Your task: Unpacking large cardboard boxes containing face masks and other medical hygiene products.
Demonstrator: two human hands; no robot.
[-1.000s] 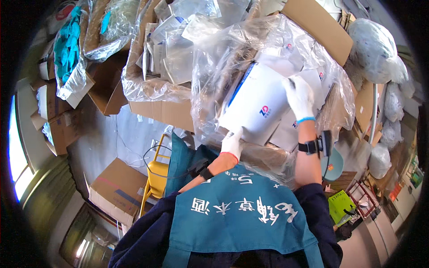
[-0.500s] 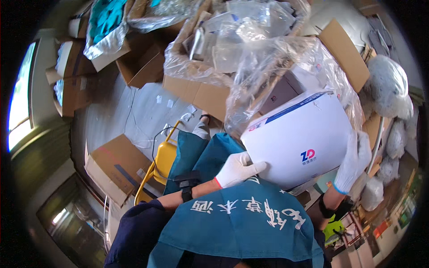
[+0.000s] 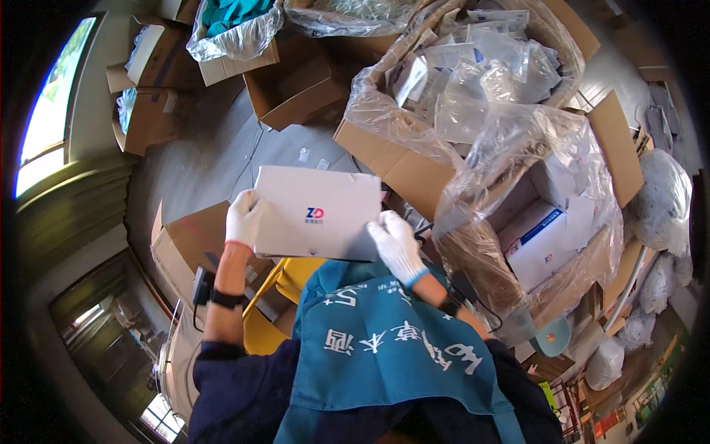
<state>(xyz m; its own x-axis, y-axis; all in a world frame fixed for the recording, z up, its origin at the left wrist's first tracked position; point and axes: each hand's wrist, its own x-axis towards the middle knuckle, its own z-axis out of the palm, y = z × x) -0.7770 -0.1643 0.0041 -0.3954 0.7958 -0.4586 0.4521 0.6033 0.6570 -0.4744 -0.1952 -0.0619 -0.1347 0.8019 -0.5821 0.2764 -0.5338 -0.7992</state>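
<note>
A white cardboard box (image 3: 314, 203) with a small printed mark hangs in front of me, above a yellow chair. My left hand (image 3: 244, 217), in a white knit glove with a red cuff, grips its left end, thumb on the upper face. At the lower right corner, my right hand (image 3: 394, 243) in a white glove with a blue cuff closes on the edge. To the right stands a plastic-lined carton (image 3: 473, 259) with further white boxes (image 3: 536, 235) inside. Fingers under the held box are hidden.
A lined carton (image 3: 403, 166) of clear plastic packets stands ahead. An open brown carton (image 3: 296, 96) and a lined box of teal items (image 3: 229, 26) lie farther left. The yellow chair (image 3: 268, 325) and a closed carton (image 3: 194, 237) sit close on my left. Filled plastic bags (image 3: 658, 200) hang at right.
The white box has moved left, away from the lined carton, and now sits more level between my hands. My view has turned right, and white boxes inside the lined carton show more fully.
</note>
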